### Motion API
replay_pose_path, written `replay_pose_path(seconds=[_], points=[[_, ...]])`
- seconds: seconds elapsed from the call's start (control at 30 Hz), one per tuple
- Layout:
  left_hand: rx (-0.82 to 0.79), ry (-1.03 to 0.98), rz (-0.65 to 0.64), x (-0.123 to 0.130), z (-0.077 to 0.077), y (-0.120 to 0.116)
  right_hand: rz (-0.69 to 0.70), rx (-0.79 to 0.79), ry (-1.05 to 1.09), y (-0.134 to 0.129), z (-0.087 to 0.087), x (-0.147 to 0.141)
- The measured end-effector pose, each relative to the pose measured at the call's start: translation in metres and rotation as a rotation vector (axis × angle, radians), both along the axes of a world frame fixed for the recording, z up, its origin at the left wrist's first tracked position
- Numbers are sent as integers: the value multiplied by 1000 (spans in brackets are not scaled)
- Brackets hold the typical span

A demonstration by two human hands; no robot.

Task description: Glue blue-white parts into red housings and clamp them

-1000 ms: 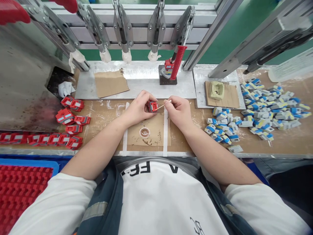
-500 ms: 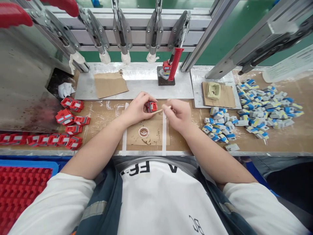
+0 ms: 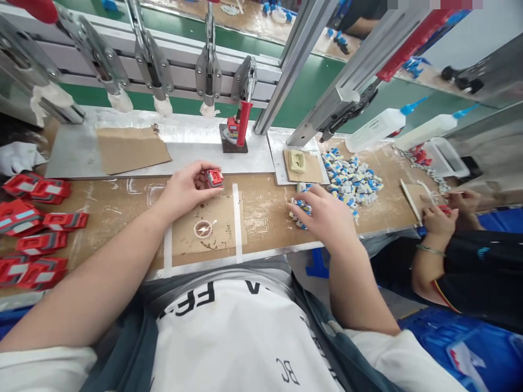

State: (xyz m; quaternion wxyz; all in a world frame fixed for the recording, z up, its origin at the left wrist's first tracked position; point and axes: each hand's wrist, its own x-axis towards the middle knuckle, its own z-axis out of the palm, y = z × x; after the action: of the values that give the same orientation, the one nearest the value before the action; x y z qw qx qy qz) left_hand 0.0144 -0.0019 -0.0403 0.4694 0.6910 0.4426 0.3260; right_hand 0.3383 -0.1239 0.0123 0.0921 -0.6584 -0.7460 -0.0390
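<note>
Closed around a small red part [image 3: 214,178], my left hand [image 3: 188,188] is above the near side of the metal plate's edge. The part's recessed face shows. My right hand [image 3: 327,215] is over a pile of small white, blue and yellow parts [image 3: 353,179], its fingers spread, the fingertips at the pile's left portion. A small round cup [image 3: 203,229] with a thin stick in it stands on a taped cardboard piece [image 3: 220,242] between my hands.
Red parts [image 3: 49,190] lie at the left. Toggle clamps line the rail [image 3: 180,71] at the back; one presses a red part on a dark block [image 3: 233,142]. A yellowish block [image 3: 297,161] sits on cardboard. Bottles [image 3: 378,128] and another person's hands [image 3: 439,220] are at the right.
The view has swung right. My right hand has left the red part and the stick, which now rests in the cup, and has moved to the white and blue pile. My left hand still holds the part.
</note>
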Motion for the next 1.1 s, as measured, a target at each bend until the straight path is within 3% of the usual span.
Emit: replay_pose_path(seconds=[0.1, 0.23, 0.33, 0.47, 0.6, 0.7, 0.9, 1.1], points=[[0, -50, 18, 2, 0, 0, -63, -21, -59, -19, -13, 27], [-40, -180, -1, 6, 3, -4, -18, -79, -69, -21, -30, 29], [-53, -184, -2, 6, 8, -7, 34, -101, 27, -13, -29, 28], [-52, -227, -23, 2, 8, -7, 143, -85, 451, 2, -20, 14], [-57, -380, -176, -2, 6, -6, 162, 6, 927, 23, -19, -25], [-32, -461, -259, -5, 6, -7, 204, 37, 1116, 41, -19, -57], [4, -441, -221, -11, 4, -9, 293, 141, 1036, 61, -4, -100], [22, -351, -136, -10, 7, -12, 370, 201, 815, 65, 0, -113]])
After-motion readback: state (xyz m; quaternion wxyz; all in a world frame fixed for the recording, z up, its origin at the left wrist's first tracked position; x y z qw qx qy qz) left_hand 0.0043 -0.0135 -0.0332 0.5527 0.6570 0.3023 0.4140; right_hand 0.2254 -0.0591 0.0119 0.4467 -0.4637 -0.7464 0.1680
